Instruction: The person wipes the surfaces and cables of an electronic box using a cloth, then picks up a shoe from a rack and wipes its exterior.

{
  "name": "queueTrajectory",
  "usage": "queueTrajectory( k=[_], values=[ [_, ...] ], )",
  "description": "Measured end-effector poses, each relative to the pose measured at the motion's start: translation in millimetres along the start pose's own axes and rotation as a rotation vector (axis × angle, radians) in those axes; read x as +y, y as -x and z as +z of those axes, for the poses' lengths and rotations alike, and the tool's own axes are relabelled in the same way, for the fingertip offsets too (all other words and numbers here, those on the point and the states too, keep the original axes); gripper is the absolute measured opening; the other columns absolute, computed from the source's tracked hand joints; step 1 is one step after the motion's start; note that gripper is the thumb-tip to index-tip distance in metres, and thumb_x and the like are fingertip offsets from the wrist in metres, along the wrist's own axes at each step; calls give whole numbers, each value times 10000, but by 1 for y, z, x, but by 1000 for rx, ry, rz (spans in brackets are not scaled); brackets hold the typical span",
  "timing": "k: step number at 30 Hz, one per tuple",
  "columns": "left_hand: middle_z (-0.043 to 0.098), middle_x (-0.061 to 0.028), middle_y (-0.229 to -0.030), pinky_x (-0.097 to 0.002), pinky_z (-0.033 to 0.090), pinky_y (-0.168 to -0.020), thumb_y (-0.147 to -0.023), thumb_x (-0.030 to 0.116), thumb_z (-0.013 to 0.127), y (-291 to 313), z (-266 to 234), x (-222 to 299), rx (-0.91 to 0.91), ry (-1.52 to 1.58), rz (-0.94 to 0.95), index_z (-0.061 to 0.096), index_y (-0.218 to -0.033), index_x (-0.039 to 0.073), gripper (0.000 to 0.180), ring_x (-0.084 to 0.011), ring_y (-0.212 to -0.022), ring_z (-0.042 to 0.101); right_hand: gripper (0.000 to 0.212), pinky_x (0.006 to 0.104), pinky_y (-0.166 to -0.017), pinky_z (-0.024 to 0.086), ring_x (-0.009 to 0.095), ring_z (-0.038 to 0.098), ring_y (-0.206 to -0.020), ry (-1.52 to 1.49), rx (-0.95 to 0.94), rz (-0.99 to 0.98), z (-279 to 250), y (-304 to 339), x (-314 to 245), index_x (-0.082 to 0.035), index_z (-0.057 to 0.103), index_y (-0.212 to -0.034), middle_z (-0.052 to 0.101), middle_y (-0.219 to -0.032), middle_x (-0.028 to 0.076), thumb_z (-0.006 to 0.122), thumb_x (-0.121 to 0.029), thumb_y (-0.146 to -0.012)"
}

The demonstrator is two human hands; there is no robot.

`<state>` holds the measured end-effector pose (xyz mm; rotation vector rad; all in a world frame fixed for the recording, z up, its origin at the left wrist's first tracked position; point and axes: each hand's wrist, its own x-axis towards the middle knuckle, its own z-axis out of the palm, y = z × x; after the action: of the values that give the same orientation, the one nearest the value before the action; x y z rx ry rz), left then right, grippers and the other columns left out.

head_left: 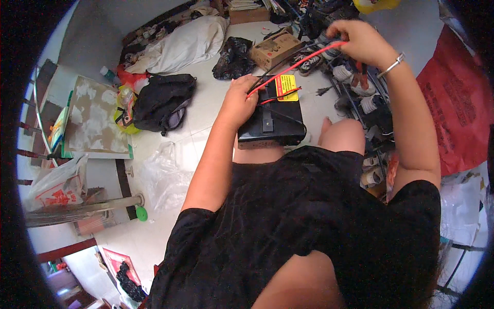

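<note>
The black box (280, 129) sits by my thighs, and the clearest print on it is the yellow label (288, 88) on its top, with rows of small characters too fine for me to read; faint marks along the box's near side I can't make out either. My left hand (242, 98) is curled over the box's far left corner, against the red cable (301, 63), though I can't tell how firmly its fingers close on it. My right hand (342, 37), raised beyond the box and to its right, is closed in a pinch on that red cable, which stretches in a slant between my two hands. A black cable (283, 66) runs near it past the box's far edge. Beyond the box stands a cardboard box (277, 50) with dark printed figures on its side; well to the right of the black box hangs a red sheet (455, 103) with columns of darker characters, and well to its left, a white plastic bag (59, 188) carries blurred red lettering.
</note>
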<state>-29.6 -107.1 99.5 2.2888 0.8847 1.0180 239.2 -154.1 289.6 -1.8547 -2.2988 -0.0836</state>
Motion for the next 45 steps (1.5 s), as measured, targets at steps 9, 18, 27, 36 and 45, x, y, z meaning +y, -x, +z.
queueTrajectory(
  k=[9,18,27,36,45],
  values=[
    [571,-120,-1137,-362,367,-984,-656,-47,525,0,0,0,-66,63,37,637,-923,22,298,-313,-1149,469,202,377,-721,491,294,629,-788,-224,-125,306,114,57,97,-90,645,-925,654,-865,136,666,-150,-733],
    [569,-91,-1155,-358,356,-1003,-669,-31,545,-2,10,0,-96,83,84,647,-923,42,283,-302,-1185,441,237,438,-761,472,368,602,-860,-80,-85,528,177,86,126,-122,651,-974,638,-937,166,554,-194,-770],
    [565,-93,-1172,-364,348,-1010,-667,-39,524,-4,14,5,-121,77,54,676,-842,93,267,-308,-1183,435,318,389,-807,452,337,593,-881,-314,633,334,87,46,77,-53,622,-979,627,-921,164,449,-312,-915],
    [520,-171,-1215,-374,380,-976,-731,13,559,-4,15,3,-60,152,-102,454,-1255,55,536,-339,-1144,488,312,245,-629,470,125,543,-684,-984,682,-55,1,7,-38,-18,534,-1003,522,-775,30,402,-298,-969],
    [510,-213,-1208,-338,430,-913,-696,86,729,-3,17,18,157,323,-98,270,-1372,52,818,-309,-1120,524,349,275,-672,502,162,582,-749,-1369,520,-181,11,-8,-76,7,503,-1019,535,-861,69,397,-321,-964]
  ],
)
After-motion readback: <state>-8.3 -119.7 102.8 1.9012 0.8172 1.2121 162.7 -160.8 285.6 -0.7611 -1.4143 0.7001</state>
